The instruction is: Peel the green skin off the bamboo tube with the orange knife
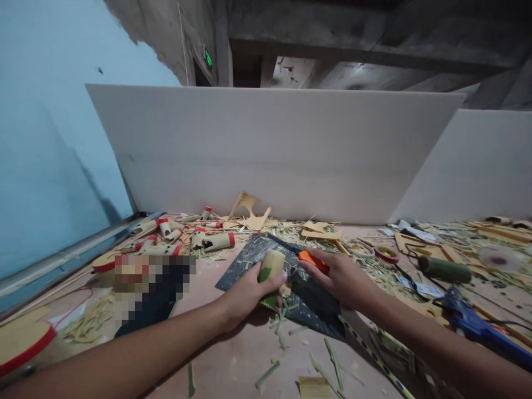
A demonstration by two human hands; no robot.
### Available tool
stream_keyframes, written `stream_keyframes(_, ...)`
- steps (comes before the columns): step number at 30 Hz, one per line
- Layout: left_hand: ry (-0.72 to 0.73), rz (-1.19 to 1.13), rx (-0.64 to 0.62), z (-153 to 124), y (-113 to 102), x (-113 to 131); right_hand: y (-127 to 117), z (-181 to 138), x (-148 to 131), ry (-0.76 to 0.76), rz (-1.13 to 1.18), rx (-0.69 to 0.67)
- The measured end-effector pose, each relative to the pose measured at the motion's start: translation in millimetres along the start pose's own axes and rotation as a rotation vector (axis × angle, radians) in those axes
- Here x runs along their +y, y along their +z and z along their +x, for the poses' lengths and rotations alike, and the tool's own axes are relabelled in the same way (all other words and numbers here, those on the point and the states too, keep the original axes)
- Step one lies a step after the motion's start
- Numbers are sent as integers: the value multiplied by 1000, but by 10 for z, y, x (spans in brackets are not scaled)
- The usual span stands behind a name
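Note:
My left hand (253, 288) is wrapped round a short bamboo piece (272, 265), pale at the top with a patch of green skin left on its side. Just to the right, my right hand (336, 274) grips the orange handle of a knife (310, 259). Its dark blade seems to point up and left, hard to separate from the dark mat beneath. Both hands are above this speckled dark mat (316, 302), which lies askew on the table. Green bamboo shavings (285, 321) are scattered under and in front of the left hand.
Several red-rimmed bamboo pieces (220, 241) lie at the back left. Rolls of tape (386, 254), a green bamboo length (444, 269) and a blue glue gun (469, 318) are on the right. A white panel (270, 155) stands behind the table (233, 366).

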State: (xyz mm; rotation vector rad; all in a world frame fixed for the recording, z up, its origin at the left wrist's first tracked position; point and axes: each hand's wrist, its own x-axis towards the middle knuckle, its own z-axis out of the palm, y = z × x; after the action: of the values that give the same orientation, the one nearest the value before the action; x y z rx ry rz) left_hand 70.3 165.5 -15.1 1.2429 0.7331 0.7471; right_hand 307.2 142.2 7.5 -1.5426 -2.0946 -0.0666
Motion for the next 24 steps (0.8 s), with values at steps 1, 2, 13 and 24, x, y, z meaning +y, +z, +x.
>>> stream_keyframes(1,-1,-19,-9,-2,-4,-4,13,-2,-1,-2,-2,-4)
stream_keyframes(2,-3,-30,-15,-2,-6,-6,21,-2,-1,3,-3,-6)
stream_keyframes(13,-48,-30,-58,28,-43,-12,4,-9,-63,52,16,-66)
stream_keyframes(24,83,160,-3,-58,-15,19,-182,-96,-273,-90,238,-260)
